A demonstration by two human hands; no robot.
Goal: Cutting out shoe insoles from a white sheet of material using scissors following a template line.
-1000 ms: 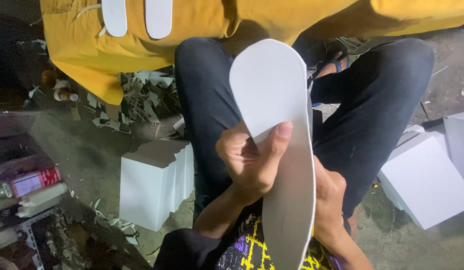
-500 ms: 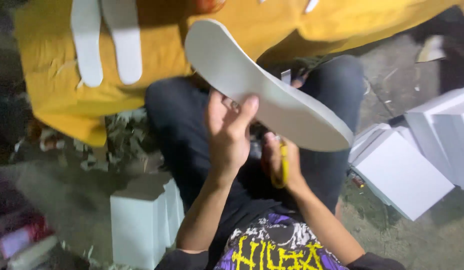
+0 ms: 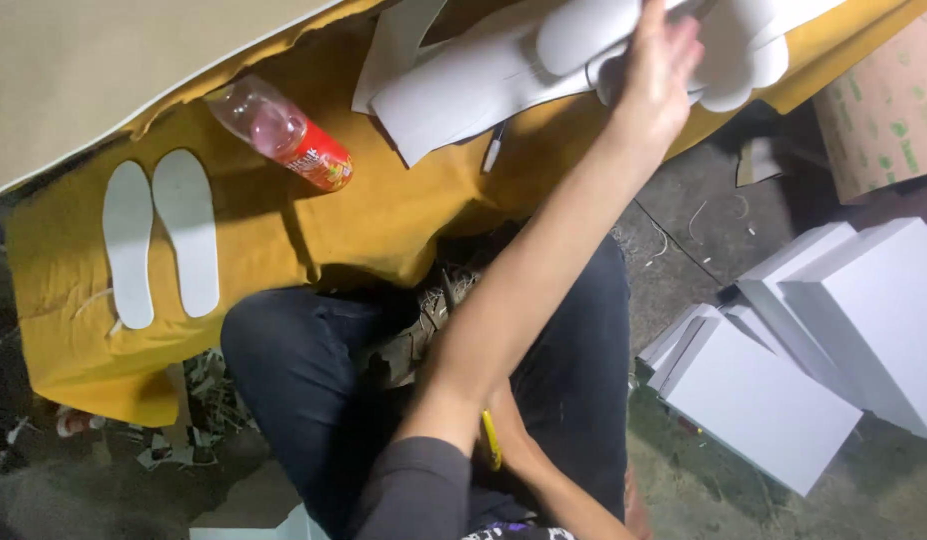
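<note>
My left hand (image 3: 666, 62) reaches far up to a pile of white foam insoles and offcuts (image 3: 484, 85) on the yellow cloth (image 3: 384, 220). Its fingers lie on a white insole (image 3: 582, 32) at the top of the pile; whether they still grip it is unclear. My right hand (image 3: 519, 455) stays low in my lap, mostly hidden behind my left forearm. It is closed on a slim yellow tool (image 3: 492, 440). My legs in dark jeans (image 3: 304, 370) are folded below the cloth.
A pair of cut white insoles (image 3: 187, 232) lies side by side at the cloth's left end. A plastic bottle with a red label (image 3: 284, 135) lies near them. White boxes (image 3: 844, 330) are stacked on the floor at right, paper scraps (image 3: 199, 400) at left.
My left arm has stretched up and away, carrying the white insole from above my lap to the pile. The view has tilted upward. My right hand stayed in my lap.
</note>
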